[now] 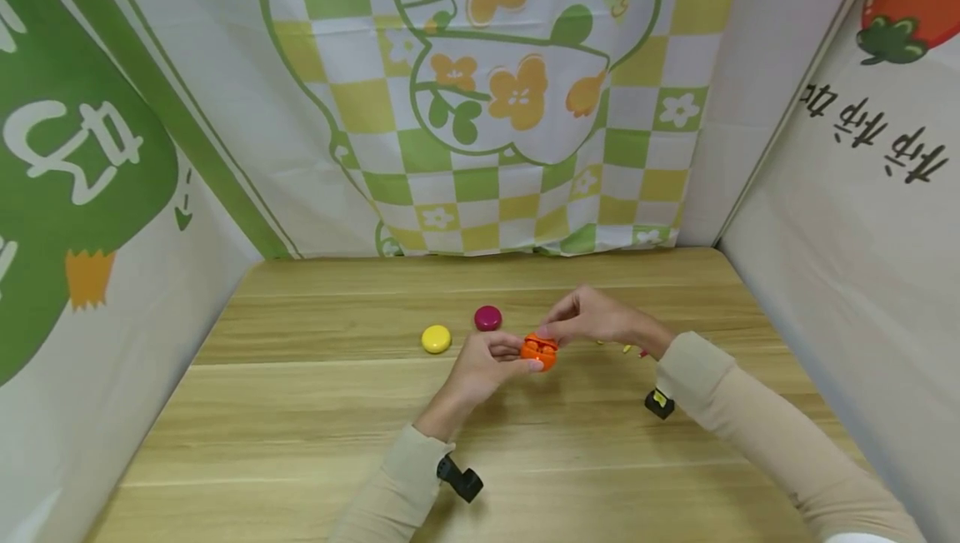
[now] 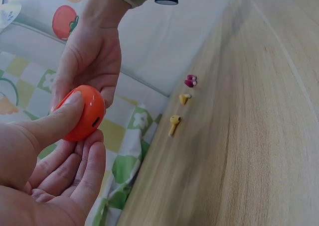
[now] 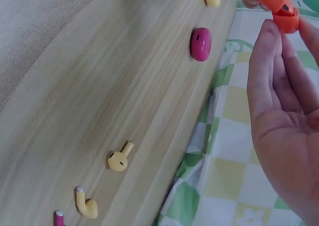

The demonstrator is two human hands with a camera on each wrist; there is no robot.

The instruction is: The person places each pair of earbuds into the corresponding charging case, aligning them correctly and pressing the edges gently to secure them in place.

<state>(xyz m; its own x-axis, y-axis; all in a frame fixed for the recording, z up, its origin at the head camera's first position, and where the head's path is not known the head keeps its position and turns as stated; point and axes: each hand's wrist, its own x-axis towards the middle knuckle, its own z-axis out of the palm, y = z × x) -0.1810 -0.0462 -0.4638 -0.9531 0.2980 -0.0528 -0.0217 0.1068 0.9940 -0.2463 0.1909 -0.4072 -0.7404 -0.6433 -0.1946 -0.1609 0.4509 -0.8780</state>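
Observation:
An orange earbud case (image 1: 538, 357), its lid raised, is held above the table between both hands. My left hand (image 1: 480, 372) grips the case body, with its thumb (image 2: 73, 106) pressed on the glossy shell. Thumb and fingertips of my right hand (image 1: 596, 316) pinch the lid (image 3: 285, 24). Orange earbud shapes show in the case in the head view. Beyond the left hand, a magenta case (image 1: 487, 318) and a yellow case (image 1: 436, 339) lie closed on the table.
Loose on the wooden table (image 1: 300, 443) by the right forearm lie a yellow earbud (image 3: 118, 161), another yellow earbud (image 3: 88, 206) and magenta earbuds (image 2: 191, 80), partly covered by the arm in the head view. A patterned curtain (image 1: 480, 193) hangs behind the table.

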